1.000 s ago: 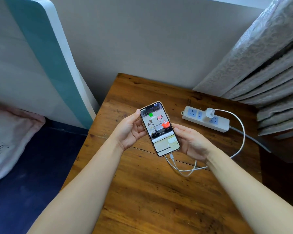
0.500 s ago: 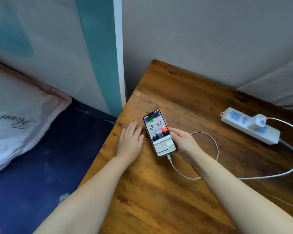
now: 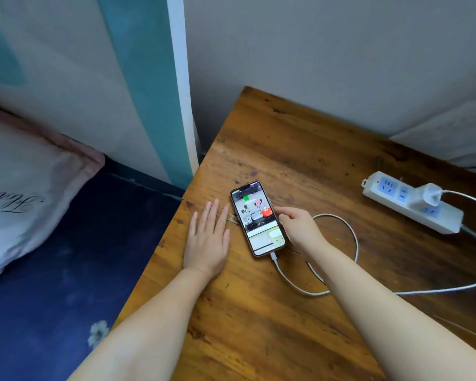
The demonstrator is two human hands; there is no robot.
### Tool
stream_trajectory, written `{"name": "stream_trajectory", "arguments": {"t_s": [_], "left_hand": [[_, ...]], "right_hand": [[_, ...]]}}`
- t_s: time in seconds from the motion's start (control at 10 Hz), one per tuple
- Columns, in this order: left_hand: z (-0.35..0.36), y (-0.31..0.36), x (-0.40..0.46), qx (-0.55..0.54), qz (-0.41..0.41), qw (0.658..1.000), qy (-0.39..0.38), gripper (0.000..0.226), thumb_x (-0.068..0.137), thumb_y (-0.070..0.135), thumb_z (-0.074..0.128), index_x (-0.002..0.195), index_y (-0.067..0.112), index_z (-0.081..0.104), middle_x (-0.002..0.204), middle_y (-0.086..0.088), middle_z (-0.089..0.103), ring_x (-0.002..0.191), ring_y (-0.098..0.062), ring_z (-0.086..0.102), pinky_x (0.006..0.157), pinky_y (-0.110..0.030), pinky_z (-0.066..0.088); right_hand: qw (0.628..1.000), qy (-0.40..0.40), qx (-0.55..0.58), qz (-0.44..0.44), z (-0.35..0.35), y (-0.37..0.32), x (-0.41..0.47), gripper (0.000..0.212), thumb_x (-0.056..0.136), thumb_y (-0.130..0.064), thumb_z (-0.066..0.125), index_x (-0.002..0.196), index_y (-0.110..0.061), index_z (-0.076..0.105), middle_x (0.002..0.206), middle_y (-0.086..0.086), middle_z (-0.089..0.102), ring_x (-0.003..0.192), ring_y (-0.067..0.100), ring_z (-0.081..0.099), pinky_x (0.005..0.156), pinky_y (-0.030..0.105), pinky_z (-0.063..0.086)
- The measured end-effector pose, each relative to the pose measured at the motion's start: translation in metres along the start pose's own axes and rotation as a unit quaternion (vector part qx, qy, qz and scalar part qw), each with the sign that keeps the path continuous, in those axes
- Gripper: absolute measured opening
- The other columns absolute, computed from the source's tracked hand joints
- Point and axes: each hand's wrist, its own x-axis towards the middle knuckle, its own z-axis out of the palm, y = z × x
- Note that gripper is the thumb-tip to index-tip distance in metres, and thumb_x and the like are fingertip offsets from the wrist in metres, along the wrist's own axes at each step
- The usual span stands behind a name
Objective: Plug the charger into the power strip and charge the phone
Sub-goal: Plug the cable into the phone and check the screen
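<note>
The phone (image 3: 257, 218) lies face up on the wooden table (image 3: 300, 149), its screen lit with a cartoon wallpaper. A white cable (image 3: 346, 237) is plugged into its lower end, loops across the table and runs to the white charger (image 3: 430, 195), which sits in the white power strip (image 3: 412, 206) at the right. My right hand (image 3: 297, 228) grips the phone's right edge with fingers and thumb. My left hand (image 3: 208, 237) rests flat on the table just left of the phone, fingers spread, holding nothing.
The table's left edge drops to a bed with a dark blue sheet (image 3: 66, 270) and a pale pillow (image 3: 19, 188). A teal and white panel (image 3: 149, 86) leans against the grey wall. Curtain fabric (image 3: 465, 138) hangs at the right behind the power strip.
The phone came down from being held up in both hands onto the table. My left hand let go and now lies flat beside it. The view shifted left.
</note>
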Motion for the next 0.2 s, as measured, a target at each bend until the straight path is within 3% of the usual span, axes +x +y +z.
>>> {"name": "stream_trajectory", "arguments": {"t_s": [0.1, 0.2], "left_hand": [[-0.0012, 0.0007, 0.0019, -0.005, 0.006, 1.0, 0.01, 0.052, 0.096, 0.035, 0.024, 0.146, 0.021, 0.014, 0.157, -0.004, 0.014, 0.143, -0.014, 0.002, 0.116, -0.04, 0.001], [-0.0022, 0.0005, 0.0029, -0.005, -0.001, 1.0, 0.009, 0.053, 0.095, 0.036, 0.022, 0.146, 0.022, 0.015, 0.157, -0.004, 0.015, 0.144, -0.015, 0.004, 0.117, -0.041, 0.003]], "right_hand": [[0.998, -0.001, -0.052, 0.027, -0.0052, -0.0073, 0.0083, 0.041, 0.089, -0.006, 0.036, 0.112, -0.016, 0.068, 0.124, 0.003, 0.064, 0.101, 0.014, 0.06, 0.085, 0.03, 0.052], [0.996, -0.019, -0.075, 0.052, -0.0113, -0.012, 0.0014, 0.042, 0.089, -0.007, 0.036, 0.117, -0.016, 0.065, 0.129, 0.005, 0.061, 0.115, 0.02, 0.055, 0.1, 0.04, 0.047]]}}
